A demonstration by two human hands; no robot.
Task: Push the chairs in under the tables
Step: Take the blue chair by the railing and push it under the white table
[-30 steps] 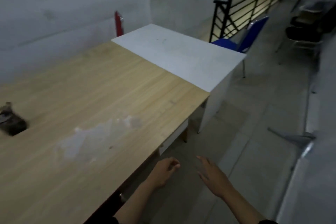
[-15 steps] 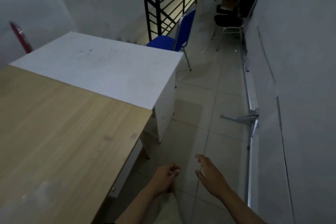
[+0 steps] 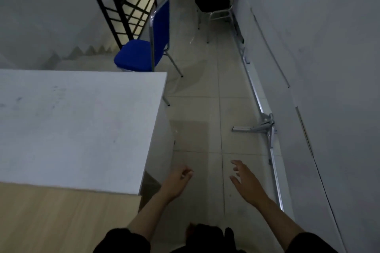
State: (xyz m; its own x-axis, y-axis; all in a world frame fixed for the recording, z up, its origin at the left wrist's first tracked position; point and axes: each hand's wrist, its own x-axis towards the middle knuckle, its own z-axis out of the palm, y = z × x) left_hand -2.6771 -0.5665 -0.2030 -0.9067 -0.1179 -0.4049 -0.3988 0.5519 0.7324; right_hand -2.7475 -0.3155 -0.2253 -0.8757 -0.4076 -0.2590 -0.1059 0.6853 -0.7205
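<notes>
A person walks an aisle beside a white table point(image 3: 82, 125), left hand point(image 3: 178, 178) loosely curled, right hand point(image 3: 244, 181) fingers spread, both empty; the blue chair point(image 3: 144, 47) at the table's far end, well ahead, likely needs reaching and pushing under.

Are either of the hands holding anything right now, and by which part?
Nothing is held. The left hand hangs loosely curled and the right hand is spread, both over bare floor.
</notes>
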